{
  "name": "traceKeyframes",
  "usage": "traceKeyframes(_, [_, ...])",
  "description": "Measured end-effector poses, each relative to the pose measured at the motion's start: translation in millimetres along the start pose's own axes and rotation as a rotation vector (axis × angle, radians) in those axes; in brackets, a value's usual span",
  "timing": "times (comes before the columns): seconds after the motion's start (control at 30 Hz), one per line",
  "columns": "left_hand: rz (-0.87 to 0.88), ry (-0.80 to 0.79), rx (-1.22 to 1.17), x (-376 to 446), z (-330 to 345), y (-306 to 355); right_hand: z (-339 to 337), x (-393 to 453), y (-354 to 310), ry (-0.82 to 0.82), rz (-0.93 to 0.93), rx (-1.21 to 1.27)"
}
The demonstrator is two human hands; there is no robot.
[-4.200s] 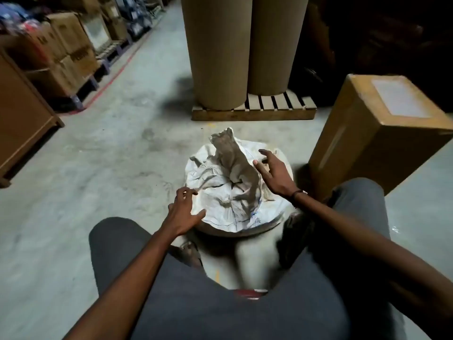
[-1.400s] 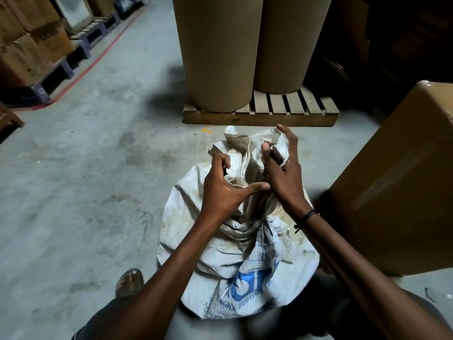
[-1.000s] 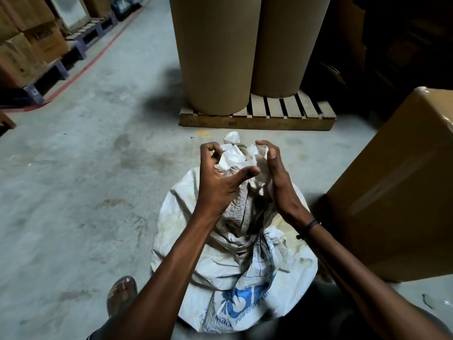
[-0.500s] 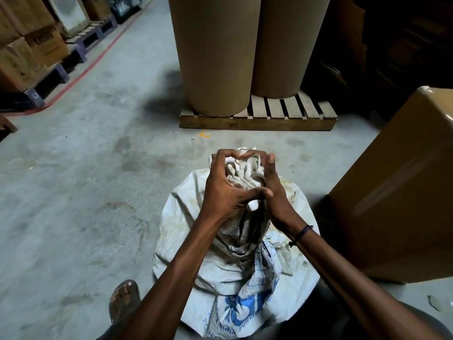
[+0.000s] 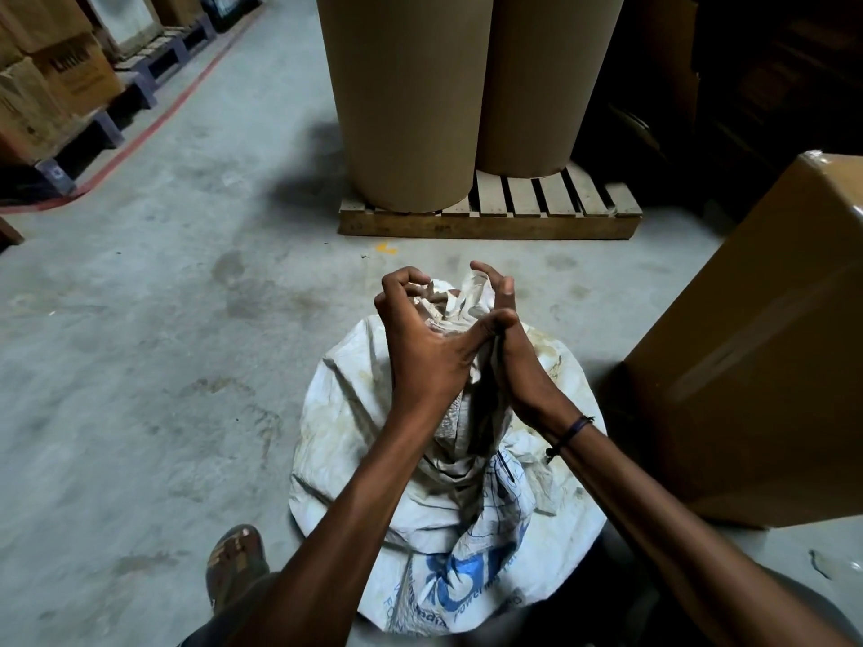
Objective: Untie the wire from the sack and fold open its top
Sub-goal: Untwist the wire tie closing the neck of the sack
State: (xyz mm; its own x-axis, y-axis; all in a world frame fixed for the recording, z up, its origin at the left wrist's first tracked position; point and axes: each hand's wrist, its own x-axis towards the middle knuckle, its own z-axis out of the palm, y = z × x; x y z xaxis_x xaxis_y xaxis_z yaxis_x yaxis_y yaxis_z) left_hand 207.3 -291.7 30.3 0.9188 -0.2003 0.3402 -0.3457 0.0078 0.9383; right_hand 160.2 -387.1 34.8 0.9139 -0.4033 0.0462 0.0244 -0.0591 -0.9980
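Observation:
A white woven sack (image 5: 355,441) with blue print stands on the concrete floor right in front of me. Its gathered top (image 5: 455,303) sticks up between my hands. My left hand (image 5: 420,347) grips the bunched neck from the left, fingers curled over the top edge. My right hand (image 5: 506,352) holds the neck from the right, its fingers hooked on the crumpled top fabric. No wire shows; my hands cover the neck.
Two tall brown cardboard rolls (image 5: 411,95) stand on a wooden pallet (image 5: 485,224) just beyond the sack. A large cardboard box (image 5: 756,357) sits close on the right. Stacked boxes (image 5: 51,91) on pallets line the far left. My sandalled foot (image 5: 236,560) is left of the sack.
Both hands stayed on the sack's neck; their fingers have spread slightly apart at the top, exposing more of the crumpled fabric between them.

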Motion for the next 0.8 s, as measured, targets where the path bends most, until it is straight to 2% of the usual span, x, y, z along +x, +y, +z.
traceKeyframes(0.13, [-0.143,-0.002,-0.021,13.8,-4.0,-6.4,5.7,-1.6,5.6,0.009,0.037,-0.002])
traceKeyframes(0.23, [-0.255,-0.153,-0.141,15.5,-1.4,-12.7,10.3,-3.9,15.6,0.178,0.018,-0.149])
traceKeyframes(0.33, [-0.249,-0.296,-0.196,6.8,3.1,-10.4,8.7,-1.8,18.0,0.329,0.004,-0.144])
traceKeyframes(0.43, [-0.161,-0.343,-0.134,7.9,-6.0,-10.2,2.0,5.7,11.2,0.445,-0.018,-0.14])
traceKeyframes(0.53, [-0.208,-0.47,-0.07,5.4,-15.1,-20.4,-10.5,17.9,1.8,0.506,0.016,-0.071])
traceKeyframes(0.63, [-0.325,-0.551,0.184,-6.5,-14.4,-34.5,-16.8,27.2,-1.1,0.387,0.098,0.005])
traceKeyframes(0.7, [-0.369,-0.457,0.321,-9.0,-11.8,-51.4,-10.5,26.8,-2.5,0.208,0.168,0.057])
traceKeyframes(0.73, [-0.393,-0.396,0.307,-7.2,-12.1,-55.7,-7.1,25.9,-2.7,0.138,0.202,0.111])
traceKeyframes(0.8, [-0.452,-0.281,0.22,-0.5,-12.3,-56.6,-8.7,24.2,-5.6,0.115,0.215,0.225])
